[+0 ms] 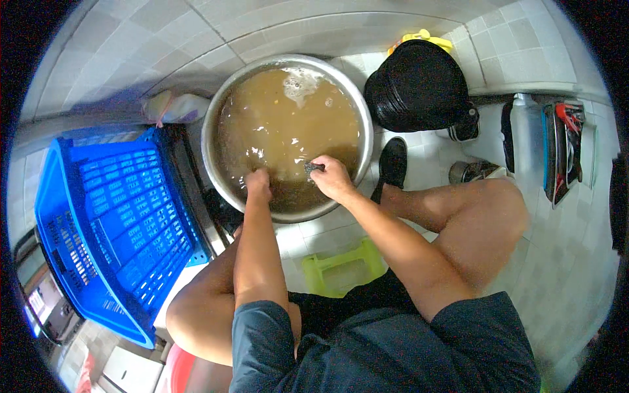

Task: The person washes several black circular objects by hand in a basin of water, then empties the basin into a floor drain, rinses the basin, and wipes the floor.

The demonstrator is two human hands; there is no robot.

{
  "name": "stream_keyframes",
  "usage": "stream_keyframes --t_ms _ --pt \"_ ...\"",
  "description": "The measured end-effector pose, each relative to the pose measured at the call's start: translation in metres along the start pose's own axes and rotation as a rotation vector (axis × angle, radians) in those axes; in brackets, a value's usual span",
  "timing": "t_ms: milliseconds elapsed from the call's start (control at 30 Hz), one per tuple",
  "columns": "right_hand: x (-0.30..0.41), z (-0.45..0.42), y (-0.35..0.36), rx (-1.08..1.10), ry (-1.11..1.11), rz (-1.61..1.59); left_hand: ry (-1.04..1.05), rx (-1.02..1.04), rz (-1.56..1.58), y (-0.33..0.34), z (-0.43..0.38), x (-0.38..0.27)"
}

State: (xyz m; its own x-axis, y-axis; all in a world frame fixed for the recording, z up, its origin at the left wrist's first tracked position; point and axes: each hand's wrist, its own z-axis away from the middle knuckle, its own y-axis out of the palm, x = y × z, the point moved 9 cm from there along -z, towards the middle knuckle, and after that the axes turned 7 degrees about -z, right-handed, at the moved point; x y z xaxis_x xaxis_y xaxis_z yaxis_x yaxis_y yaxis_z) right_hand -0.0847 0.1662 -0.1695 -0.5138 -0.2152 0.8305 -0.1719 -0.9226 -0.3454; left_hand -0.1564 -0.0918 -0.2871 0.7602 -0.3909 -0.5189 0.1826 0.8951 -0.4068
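Observation:
A wide round metal basin (210, 147) stands on the floor before me, filled with murky brown water (275, 113) with white foam at its far side. My right hand (334, 178) is over the basin's near right part, its fingers closed on a small dark grey object (314, 167), too small to name surely. My left hand (258, 183) dips into the water at the near left. Its fingers are hidden below the cloudy surface, so whether they hold anything does not show.
To my left a blue plastic basket (132, 206) with slotted walls lies tilted. A black bucket-like container (417, 88) stands at the far right beside the basin. A yellow-green plastic stool (317, 277) is beneath me. My black shoe (393, 159) rests right of the basin.

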Motion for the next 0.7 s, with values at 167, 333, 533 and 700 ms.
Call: stream_keyframes --t_ms 167,333,533,700 --pt "0.031 0.000 0.012 0.054 0.070 -0.158 -0.007 -0.021 -0.150 -0.054 0.012 -0.024" --pt "-0.020 -0.008 -0.026 -0.090 0.108 -0.138 -0.057 -0.024 0.178 -0.019 0.101 -0.076" --pt "-0.024 -0.011 -0.026 -0.159 0.207 -0.328 0.211 0.043 0.154 -0.021 0.129 -0.125" --pt "0.030 0.010 0.008 -0.042 0.205 -0.288 0.620 -0.278 -0.369 -0.073 0.166 -0.189"
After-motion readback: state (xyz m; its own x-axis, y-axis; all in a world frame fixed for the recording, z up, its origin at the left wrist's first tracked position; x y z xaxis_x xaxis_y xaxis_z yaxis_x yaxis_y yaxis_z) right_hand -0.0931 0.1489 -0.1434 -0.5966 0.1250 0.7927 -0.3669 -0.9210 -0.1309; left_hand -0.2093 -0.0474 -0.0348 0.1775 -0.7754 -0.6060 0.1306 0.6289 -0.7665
